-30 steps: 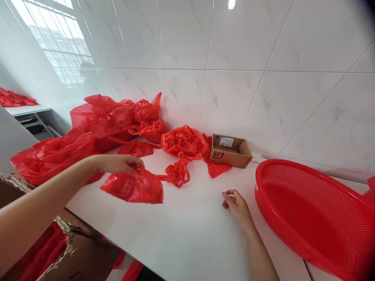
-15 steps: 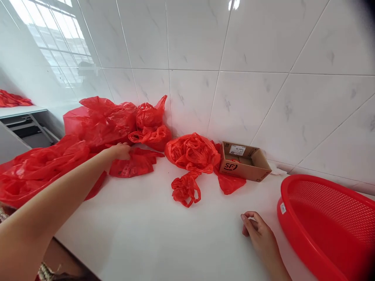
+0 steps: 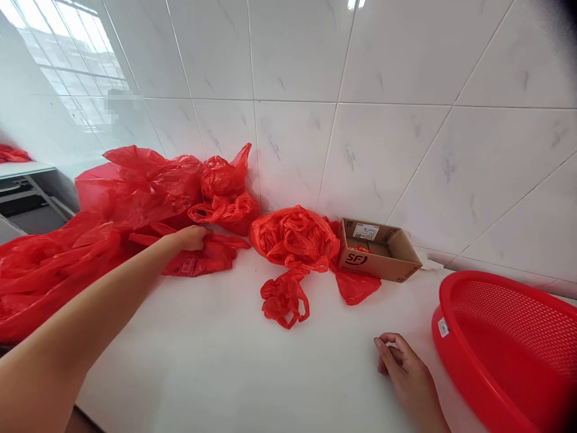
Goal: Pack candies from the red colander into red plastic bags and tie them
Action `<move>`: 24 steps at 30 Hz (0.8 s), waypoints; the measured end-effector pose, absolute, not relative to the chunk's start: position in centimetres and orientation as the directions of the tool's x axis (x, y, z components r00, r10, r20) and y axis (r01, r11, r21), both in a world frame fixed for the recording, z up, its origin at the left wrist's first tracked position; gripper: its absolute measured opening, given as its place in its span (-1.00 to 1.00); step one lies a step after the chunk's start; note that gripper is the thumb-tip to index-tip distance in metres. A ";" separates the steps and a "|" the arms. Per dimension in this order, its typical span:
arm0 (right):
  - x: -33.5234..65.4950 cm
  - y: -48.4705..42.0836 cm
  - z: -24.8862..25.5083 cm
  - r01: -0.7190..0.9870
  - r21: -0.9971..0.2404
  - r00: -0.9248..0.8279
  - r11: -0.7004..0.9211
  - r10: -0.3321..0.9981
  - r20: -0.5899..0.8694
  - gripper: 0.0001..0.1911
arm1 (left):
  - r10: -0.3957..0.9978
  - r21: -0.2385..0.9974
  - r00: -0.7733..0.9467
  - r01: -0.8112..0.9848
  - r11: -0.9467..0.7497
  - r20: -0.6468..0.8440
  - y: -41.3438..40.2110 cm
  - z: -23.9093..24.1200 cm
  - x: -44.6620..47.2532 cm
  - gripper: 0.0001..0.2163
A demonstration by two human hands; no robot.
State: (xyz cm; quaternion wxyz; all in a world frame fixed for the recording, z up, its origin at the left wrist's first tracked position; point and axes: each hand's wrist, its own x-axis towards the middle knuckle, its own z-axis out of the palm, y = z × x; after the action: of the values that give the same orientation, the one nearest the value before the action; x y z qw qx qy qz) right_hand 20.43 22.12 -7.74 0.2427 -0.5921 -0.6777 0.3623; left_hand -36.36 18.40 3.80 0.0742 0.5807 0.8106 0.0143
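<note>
We reach our left hand out toward 11 o'clock, where it rests on top of a flattened red bag lying on the white counter. The hand covers the bag's upper edge, and we cannot tell whether the fingers pinch the plastic or only lie on it. Behind this bag, from 9 to 11 o'clock, a heap of red bags is piled against the tiled wall.

Our right hand lies on the counter at 4 o'clock, its fingers loosely curled and released, gripping nothing. Just beside it, at 3 to 4 o'clock, sits a red perforated basket, close to the hand but not touching it.

At 12 o'clock a crumpled red bag sits near the wall, and a small knotted bag lies just in front of it. An open cardboard box stands at 1 o'clock, touching the crumpled bag's side, with a scrap of red plastic poking out from under it.
</note>
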 end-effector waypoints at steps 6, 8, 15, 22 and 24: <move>20.4 21.8 -7.3 0.696 -0.716 -0.206 0.053 0.970 -0.128 -0.59 | 0.975 0.056 -0.223 0.974 0.221 0.018 18.3 4.9 -35.0 -0.67; 20.3 21.9 -7.4 0.703 -0.709 -0.203 0.052 0.971 -0.130 -0.59 | 0.967 0.023 -0.248 0.969 0.247 0.053 18.3 4.8 -34.5 -0.67; 20.4 22.0 -7.8 0.704 -0.708 -0.194 0.049 0.973 -0.126 -0.56 | 0.925 -0.011 -0.366 0.929 0.369 0.106 17.7 5.0 -32.6 -0.61; 20.1 21.6 -7.1 0.689 -0.722 -0.200 0.061 0.974 -0.108 -0.60 | 0.942 0.094 -0.324 0.938 0.332 -0.091 16.4 6.4 -25.4 -0.56; 20.1 21.5 -6.9 0.687 -0.723 -0.209 0.071 0.972 -0.103 -0.60 | 0.955 0.186 -0.248 0.943 0.277 -0.165 16.3 6.0 -22.2 -0.55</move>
State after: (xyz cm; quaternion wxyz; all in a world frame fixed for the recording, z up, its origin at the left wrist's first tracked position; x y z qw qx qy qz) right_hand 20.07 21.48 -6.86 0.2112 -0.5922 -0.7007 0.3372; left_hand -22.18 16.26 6.01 0.1232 0.6008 0.7895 0.0243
